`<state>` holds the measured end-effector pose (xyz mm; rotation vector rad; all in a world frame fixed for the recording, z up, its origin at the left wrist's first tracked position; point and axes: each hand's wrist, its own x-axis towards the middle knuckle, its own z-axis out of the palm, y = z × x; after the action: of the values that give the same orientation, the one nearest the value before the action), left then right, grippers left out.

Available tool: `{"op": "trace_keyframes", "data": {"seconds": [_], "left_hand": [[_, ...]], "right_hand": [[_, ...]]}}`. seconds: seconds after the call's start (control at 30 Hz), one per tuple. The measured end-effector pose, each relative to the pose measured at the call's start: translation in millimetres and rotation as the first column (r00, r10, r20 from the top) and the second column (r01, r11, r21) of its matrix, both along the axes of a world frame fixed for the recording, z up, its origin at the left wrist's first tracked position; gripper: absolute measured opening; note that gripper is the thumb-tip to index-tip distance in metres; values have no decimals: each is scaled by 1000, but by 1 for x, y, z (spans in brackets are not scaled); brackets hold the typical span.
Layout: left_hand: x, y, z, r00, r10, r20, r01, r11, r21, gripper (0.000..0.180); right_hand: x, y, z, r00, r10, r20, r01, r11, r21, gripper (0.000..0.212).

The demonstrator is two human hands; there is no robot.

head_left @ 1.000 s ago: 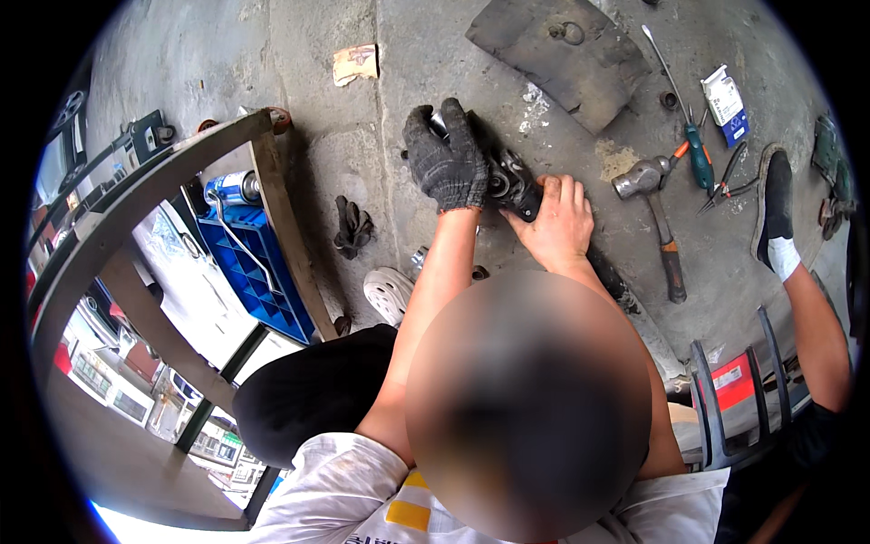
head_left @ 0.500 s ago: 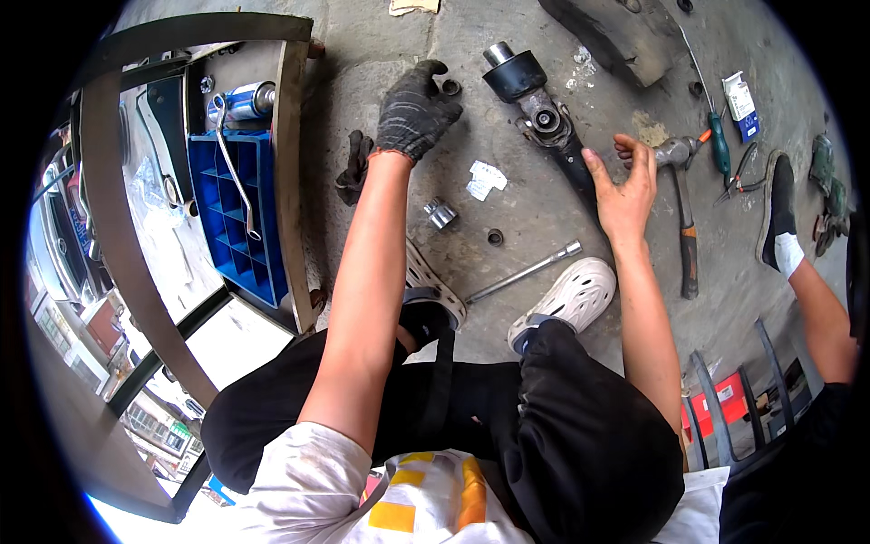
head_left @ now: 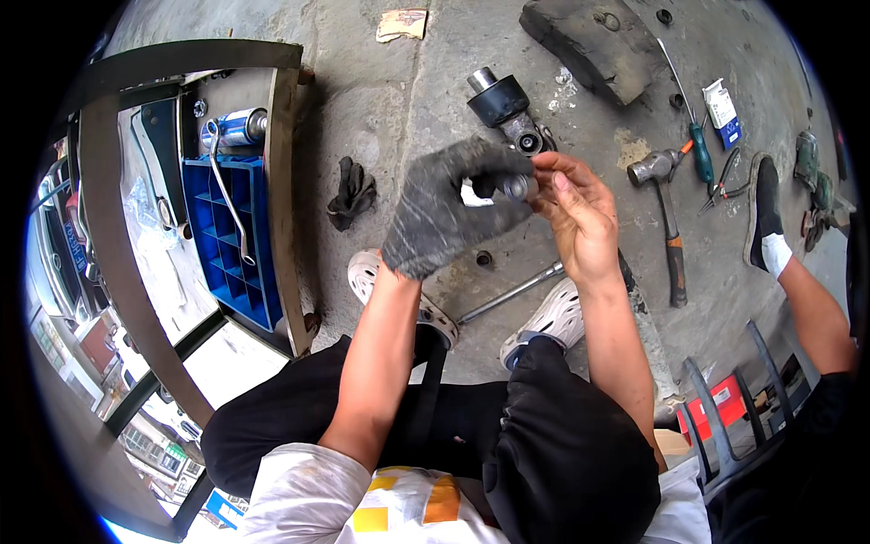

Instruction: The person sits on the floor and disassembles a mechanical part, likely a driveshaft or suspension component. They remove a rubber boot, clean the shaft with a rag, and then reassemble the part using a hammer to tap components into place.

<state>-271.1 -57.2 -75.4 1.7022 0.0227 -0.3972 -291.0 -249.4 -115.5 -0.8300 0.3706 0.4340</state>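
My left hand [head_left: 453, 204], in a dark grey work glove, is closed round a small round metal bearing cap [head_left: 517, 188] and holds it up over the floor. The bare fingertips of my right hand [head_left: 580, 213] pinch at the cap's right side. Behind the hands lies a drive shaft with a universal joint [head_left: 528, 140] and a black collar [head_left: 499, 102]; my hands hide part of its shaft. Another small cap [head_left: 484, 258] rests on the concrete between my shoes, just beyond a long steel socket bar [head_left: 512, 292].
A crumpled dark glove [head_left: 352, 193] lies to the left, beside a metal frame with a blue compartment tray [head_left: 234, 240] and a wrench. On the right are a hammer [head_left: 669, 222], a green-handled screwdriver [head_left: 700, 156], pliers [head_left: 722, 186], a small box and another person's foot [head_left: 766, 213].
My left hand has lifted the small cap off the floor and drawn it back toward me. My right hand has left the shaft and come in to meet it.
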Motion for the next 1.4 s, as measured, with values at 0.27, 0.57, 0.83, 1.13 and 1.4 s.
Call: {"op": "trace_keyframes", "data": {"seconds": [0.27,0.57,0.83,1.13,1.4], "left_hand": [[5,-15,23,984,-106,145,91,990,103,42],[6,-14,12,995,-44,85,47,999,-27,45],[9,-12,1,993,-69,94,66,997,33,41],[-6,-10,-42,974,68,-215,-64,998,25,41],[-2,15,-67,869,271,-415,-312,950,-32,39]], "right_hand": [[-8,-13,-8,996,37,81,-63,941,333,35],[-8,-17,-12,994,9,106,-36,965,261,42],[2,-10,-5,995,20,95,-49,948,314,40],[-3,-33,-38,995,94,15,-89,974,-208,38],[38,-37,-45,988,152,-40,-148,985,85,38]]}}
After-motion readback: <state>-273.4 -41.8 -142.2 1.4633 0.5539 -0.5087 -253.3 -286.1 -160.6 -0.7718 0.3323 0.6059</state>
